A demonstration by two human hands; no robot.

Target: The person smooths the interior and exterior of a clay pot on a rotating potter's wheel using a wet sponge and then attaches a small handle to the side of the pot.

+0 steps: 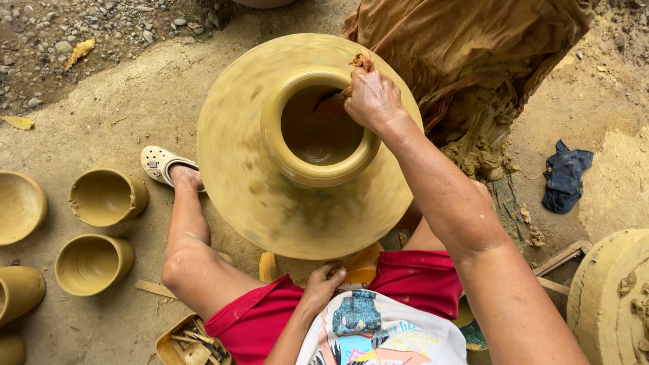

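While fingers (pixel 365 91) pinch it, rim (pixel 318 177) blurs.

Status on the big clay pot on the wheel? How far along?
Done: the large pot has its wide body and raised neck formed; three smaller pots stand finished on the ground. In hand: right hand presses a wet rag on the spinning rim. Left hand rests below. Left: taking it off the wheel.

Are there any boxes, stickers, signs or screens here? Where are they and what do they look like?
No boxes, stickers, signs or screens show.
Shirt print: bottom middle, on the person's white shirt; a colourful picture in blue, pink and yellow.
Tray: bottom left by the knee; yellow, holding thin sticks, no label.
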